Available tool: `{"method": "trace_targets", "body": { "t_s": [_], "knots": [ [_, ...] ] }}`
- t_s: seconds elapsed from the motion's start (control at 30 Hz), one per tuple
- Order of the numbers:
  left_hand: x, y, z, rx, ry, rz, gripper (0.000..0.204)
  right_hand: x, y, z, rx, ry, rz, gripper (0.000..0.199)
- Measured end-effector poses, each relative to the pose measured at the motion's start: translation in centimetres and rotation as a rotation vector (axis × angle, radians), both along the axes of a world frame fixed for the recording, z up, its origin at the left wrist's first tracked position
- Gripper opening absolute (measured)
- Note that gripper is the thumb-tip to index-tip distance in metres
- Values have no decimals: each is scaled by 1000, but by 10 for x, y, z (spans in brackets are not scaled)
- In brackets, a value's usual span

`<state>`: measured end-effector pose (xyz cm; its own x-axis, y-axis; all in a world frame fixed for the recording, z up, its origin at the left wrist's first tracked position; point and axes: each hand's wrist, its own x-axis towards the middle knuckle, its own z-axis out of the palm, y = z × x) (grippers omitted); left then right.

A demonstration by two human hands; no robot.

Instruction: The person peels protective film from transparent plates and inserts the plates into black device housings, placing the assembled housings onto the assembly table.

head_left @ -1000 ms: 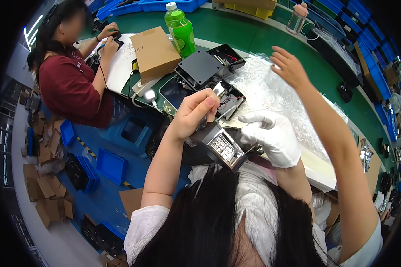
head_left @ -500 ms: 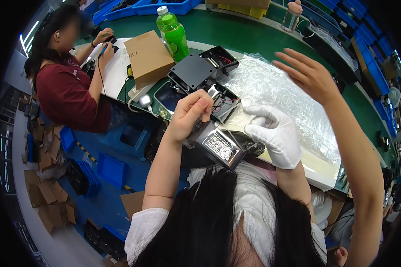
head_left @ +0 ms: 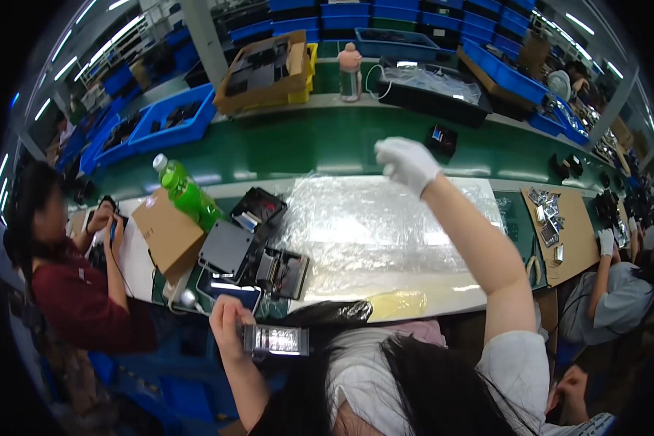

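My left hand (head_left: 229, 320) is closed on one end of a small dark rectangular lamp (head_left: 276, 339), low in front of my chest. Its bright, shiny panel faces up. Bare fingers grip it at its left end. My right hand (head_left: 408, 164), in a white glove, is stretched far out above the back edge of the table. The fingers are curled together; whether they hold anything cannot be made out. Nearest to that hand is a small black box (head_left: 442, 140) on the green surface. Open black housings (head_left: 283, 273) and a flat black plate (head_left: 227, 249) lie beyond my left hand.
Clear plastic wrap (head_left: 356, 232) covers the white tabletop. A cardboard box (head_left: 168, 232) and green bottles (head_left: 189, 196) stand left. Metal parts (head_left: 548, 218) lie on a cardboard sheet at right. A pink-topped bottle (head_left: 349, 73) stands beyond the green surface. Co-workers sit on both sides.
The view has tilted up. My right hand has gone from beside the lamp out across the table. My left hand keeps the lamp. Another person's bare arm has left the space at right.
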<state>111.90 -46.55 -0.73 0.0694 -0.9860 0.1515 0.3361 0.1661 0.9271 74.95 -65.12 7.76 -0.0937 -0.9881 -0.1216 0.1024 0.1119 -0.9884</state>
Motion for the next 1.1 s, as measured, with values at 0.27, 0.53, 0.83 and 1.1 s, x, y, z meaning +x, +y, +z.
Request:
{"method": "trace_targets", "body": {
  "t_s": [0.27, 0.53, 0.83, 1.1],
  "knots": [
    [-27, -21, 18, -8, -131, 141, 22, -49, -67, 32, -156, 20, -181, 28],
    [-62, -43, 34, 19, -234, 283, 24, 86, 114, 27, -980, 576, 989, 30],
    [22, 21, 4, 25, 129, 765, 22, 99, 136, -26, -765, 720, 805, 37],
    [-22, 75, -114, 332, 70, 939, 21, 136, 153, -51, -791, 1123, 737, 78]
  ]
}}
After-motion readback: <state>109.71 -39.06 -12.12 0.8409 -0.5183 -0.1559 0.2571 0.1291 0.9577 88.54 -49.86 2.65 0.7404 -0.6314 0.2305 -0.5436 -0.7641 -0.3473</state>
